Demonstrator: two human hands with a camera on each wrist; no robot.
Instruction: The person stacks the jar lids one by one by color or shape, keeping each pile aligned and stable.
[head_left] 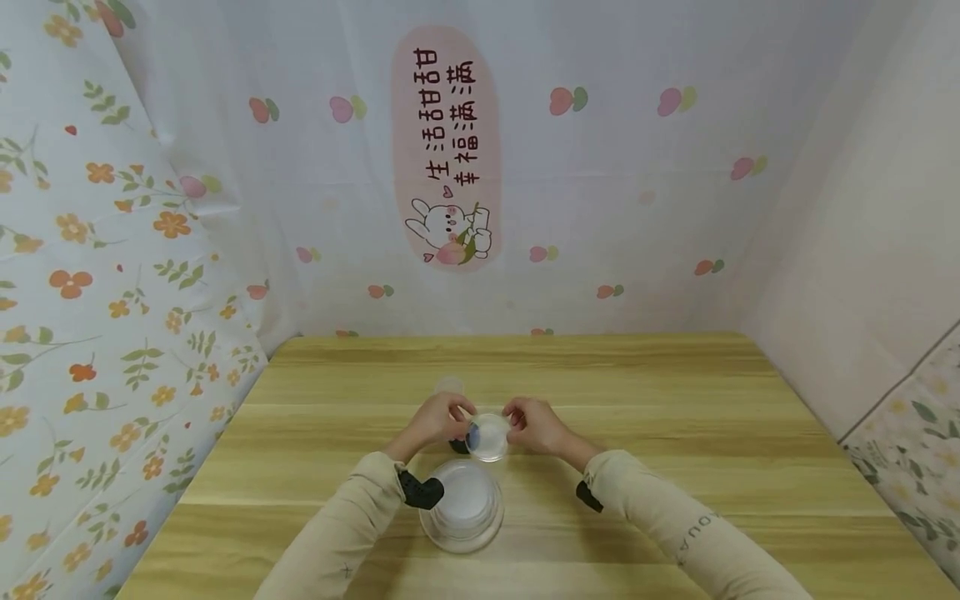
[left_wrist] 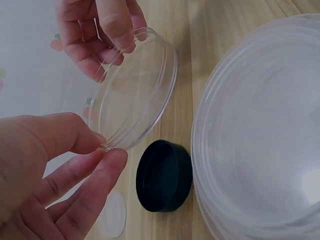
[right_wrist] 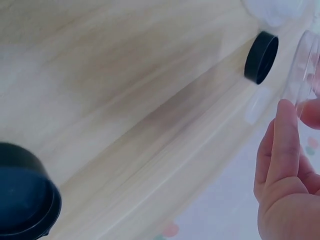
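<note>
A clear round petri dish (head_left: 489, 439) is held up between both hands, tilted in the left wrist view. My left hand (head_left: 446, 417) pinches its near rim between thumb and fingertips, as the left wrist view shows. On the opposite side, the right hand (head_left: 537, 425) grips the rim with thumb and fingers. Below the dish, a black round cap (left_wrist: 164, 175) sits on the table beside a larger stack of clear round dishes (head_left: 463, 496). A thin translucent disc (head_left: 450, 385) lies farther back, behind the left hand.
The wood-grain table (head_left: 637, 383) meets a printed curtain (head_left: 630, 192) at its back edge. Floral cloth (head_left: 135, 275) hangs at the left. A dark round object (right_wrist: 25, 195) is cut off at the lower left of the right wrist view.
</note>
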